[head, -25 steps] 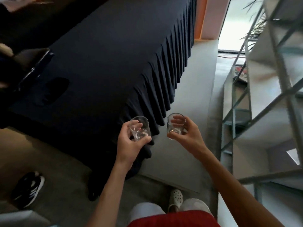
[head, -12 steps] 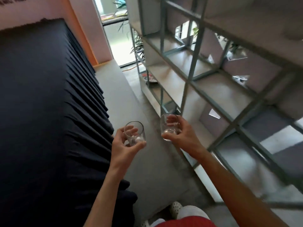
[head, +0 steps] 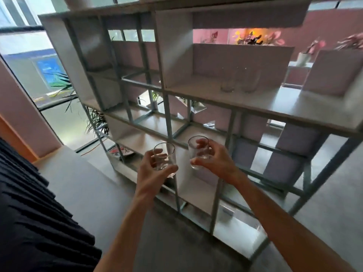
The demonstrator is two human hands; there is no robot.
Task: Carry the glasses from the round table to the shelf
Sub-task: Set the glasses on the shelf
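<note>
While your left hand [head: 151,171] curls round the left glass [head: 164,157] and your right hand [head: 216,162] grips the right glass [head: 198,149], both stand nearly upright, rims up. They hang side by side, not touching, in front of the shelf [head: 275,108].

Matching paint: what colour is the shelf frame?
Pale grey-green shelf frame, clearest in the head view.
</note>
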